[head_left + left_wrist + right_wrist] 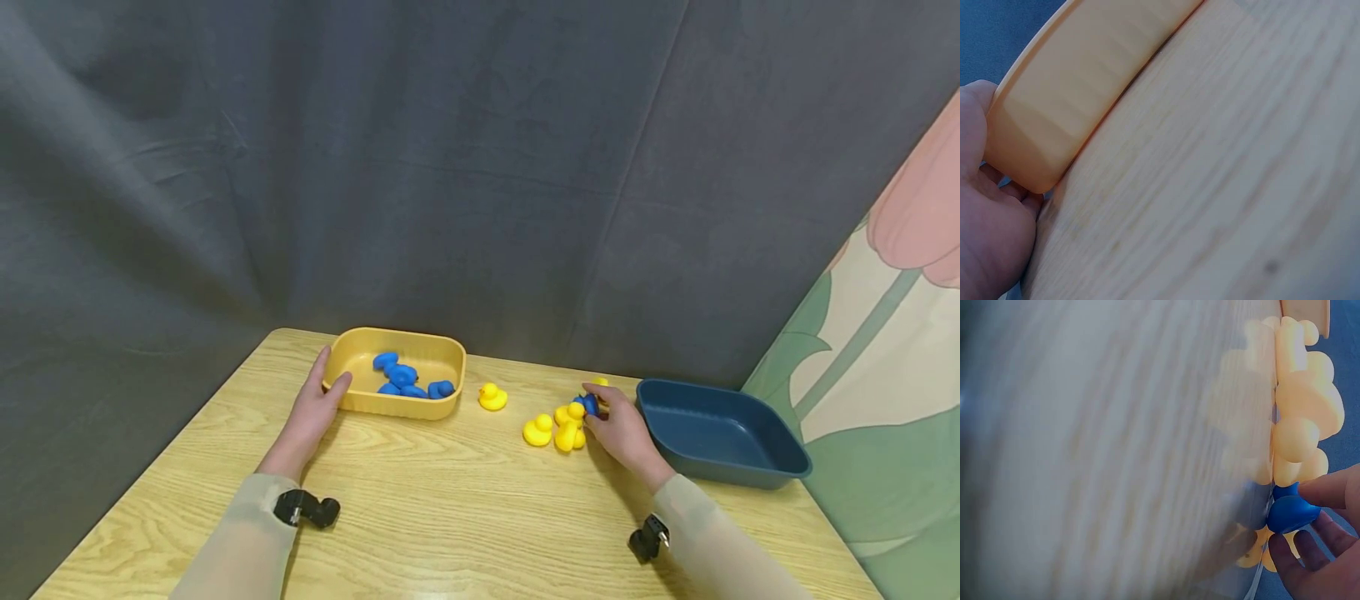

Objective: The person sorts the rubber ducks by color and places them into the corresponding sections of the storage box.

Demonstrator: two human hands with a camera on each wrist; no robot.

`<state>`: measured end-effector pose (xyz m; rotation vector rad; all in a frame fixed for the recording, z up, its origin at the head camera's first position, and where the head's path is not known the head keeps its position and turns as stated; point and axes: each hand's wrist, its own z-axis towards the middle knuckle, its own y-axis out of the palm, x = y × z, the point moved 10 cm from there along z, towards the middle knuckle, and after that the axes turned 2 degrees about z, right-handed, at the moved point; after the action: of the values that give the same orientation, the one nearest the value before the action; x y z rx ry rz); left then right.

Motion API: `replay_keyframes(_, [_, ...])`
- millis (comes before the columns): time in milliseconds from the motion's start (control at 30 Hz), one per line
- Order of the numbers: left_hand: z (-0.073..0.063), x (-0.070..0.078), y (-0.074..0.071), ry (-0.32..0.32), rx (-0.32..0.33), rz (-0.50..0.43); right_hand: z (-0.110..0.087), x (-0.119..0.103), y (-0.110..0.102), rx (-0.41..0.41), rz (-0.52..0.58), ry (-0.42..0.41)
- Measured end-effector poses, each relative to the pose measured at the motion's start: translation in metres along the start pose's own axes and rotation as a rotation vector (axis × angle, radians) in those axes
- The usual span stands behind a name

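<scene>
Blue toy (1291,514) partly hidden; right hand (621,425) pinching it; yellow tray (397,406); left hand (318,402) gripping it, some fingers hidden

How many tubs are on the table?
2. A yellow rounded-rectangular plastic tub is left, held by the left hand, with small blue toys inside; a dark blue rounded-rectangular plastic tub is just right of the right hand. None look hidden.

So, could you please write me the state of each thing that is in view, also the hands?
Yellow box: upright on the table, open at top.
Blue box: upright, open at top.
Blue toys: inside the yellow box, close together.
Lone yellow duck: upright.
Other yellow ducks: grouped near the right hand.
Left hand: holding the yellow box.
Right hand: gripping one blue toy.
</scene>
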<state>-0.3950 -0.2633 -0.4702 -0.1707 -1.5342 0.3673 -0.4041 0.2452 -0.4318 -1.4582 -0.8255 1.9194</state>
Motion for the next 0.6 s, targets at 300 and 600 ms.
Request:
replay_keyframes(300, [0.0008,0.0005,-0.0009,0.016,0.008,-0.005,0.0000,0.0034,-0.0012,0.003,-0.051,0.016])
replay_keyframes(600, [-0.0013,0.0012,-0.0006,0.007,0.011,0.003,0.0011,0.0050,-0.0016,0.018,-0.046,0.040])
